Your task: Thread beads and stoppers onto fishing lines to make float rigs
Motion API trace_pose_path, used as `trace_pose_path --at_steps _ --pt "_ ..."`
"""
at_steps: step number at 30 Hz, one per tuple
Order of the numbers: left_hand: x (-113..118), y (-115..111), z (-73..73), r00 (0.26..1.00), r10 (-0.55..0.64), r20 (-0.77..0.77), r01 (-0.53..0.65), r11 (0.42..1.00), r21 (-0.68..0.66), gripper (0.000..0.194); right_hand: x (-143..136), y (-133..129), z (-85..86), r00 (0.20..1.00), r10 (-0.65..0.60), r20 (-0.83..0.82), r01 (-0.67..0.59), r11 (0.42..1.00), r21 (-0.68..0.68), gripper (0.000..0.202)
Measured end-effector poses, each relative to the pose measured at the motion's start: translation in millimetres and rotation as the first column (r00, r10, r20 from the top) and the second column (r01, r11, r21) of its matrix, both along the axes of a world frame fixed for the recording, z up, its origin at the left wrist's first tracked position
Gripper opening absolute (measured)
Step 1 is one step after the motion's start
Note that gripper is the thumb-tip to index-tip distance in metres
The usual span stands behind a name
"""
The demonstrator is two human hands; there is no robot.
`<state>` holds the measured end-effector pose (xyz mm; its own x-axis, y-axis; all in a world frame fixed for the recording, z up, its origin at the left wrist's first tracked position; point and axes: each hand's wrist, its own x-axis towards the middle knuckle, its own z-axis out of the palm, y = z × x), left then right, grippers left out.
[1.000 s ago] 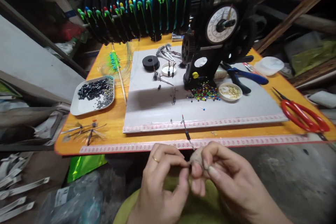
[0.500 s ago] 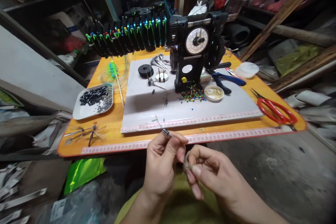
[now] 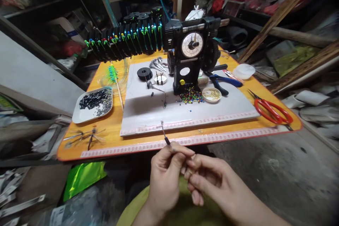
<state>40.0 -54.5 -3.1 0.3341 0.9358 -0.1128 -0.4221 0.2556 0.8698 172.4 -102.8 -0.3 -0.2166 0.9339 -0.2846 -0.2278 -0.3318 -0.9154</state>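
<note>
Between the thumb and forefinger of my left hand (image 3: 165, 173) is a thin wire piece with a small black cylinder (image 3: 167, 141) on it, its tip pointing up and away. My right hand (image 3: 209, 176) meets the left fingertips in front of my lap, its fingers pinched together. Whatever lies between the right fingertips is too small to make out. Both hands are just below the near edge of the orange table (image 3: 113, 147). Beyond them lies a grey-white board (image 3: 143, 113) with a ruler strip along its front.
A black machine with a dial (image 3: 192, 45) stands on the board, near colourful beads (image 3: 190, 96) and a dish of gold pieces (image 3: 211, 94). Blue-handled pliers (image 3: 227, 80) and red scissors (image 3: 272, 111) lie right. A white tray (image 3: 76, 114) of black tubes is left.
My right hand has moved up against the left fingertips. The wire piece with the black cylinder now points more upright. The view has shifted slightly.
</note>
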Motion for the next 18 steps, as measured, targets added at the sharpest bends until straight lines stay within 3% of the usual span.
trace_pose_path --at_steps 2,5,10,12,14,15,18 --pt "4 3 1.0 1.0 0.016 0.016 -0.016 1.0 -0.023 0.014 2 -3 2.2 0.982 0.006 0.188 -0.032 0.99 0.136 0.021" --pt "9 5 2.9 0.997 0.016 0.08 -0.009 0.997 -0.082 0.015 4 -6 7.2 0.89 -0.044 0.453 -0.139 0.922 0.362 0.017" --pt "13 7 0.0 0.982 -0.024 0.189 0.052 0.989 -0.141 0.015 4 -8 11.0 0.768 -0.203 0.607 -0.231 0.797 0.558 0.021" --pt "12 7 -3.3 0.98 -0.058 0.188 0.084 0.987 -0.134 0.016 13 -8 10.5 0.696 -0.251 0.672 -0.323 0.727 0.606 0.026" --pt "9 5 -5.2 0.984 -0.081 0.157 0.1 0.988 -0.116 0.017 37 -6 10.8 0.544 -0.371 0.753 -0.416 0.659 0.626 0.029" --pt "7 4 -4.9 0.988 -0.08 0.132 0.095 0.989 -0.112 0.018 54 -3 11.9 0.407 -0.5 0.765 -0.432 0.632 0.643 0.028" --pt "3 2 1.4 0.997 -0.046 0.065 0.055 0.989 -0.14 0.019 120 8 18.8 0.088 -0.656 0.75 -0.257 0.712 0.653 0.023"
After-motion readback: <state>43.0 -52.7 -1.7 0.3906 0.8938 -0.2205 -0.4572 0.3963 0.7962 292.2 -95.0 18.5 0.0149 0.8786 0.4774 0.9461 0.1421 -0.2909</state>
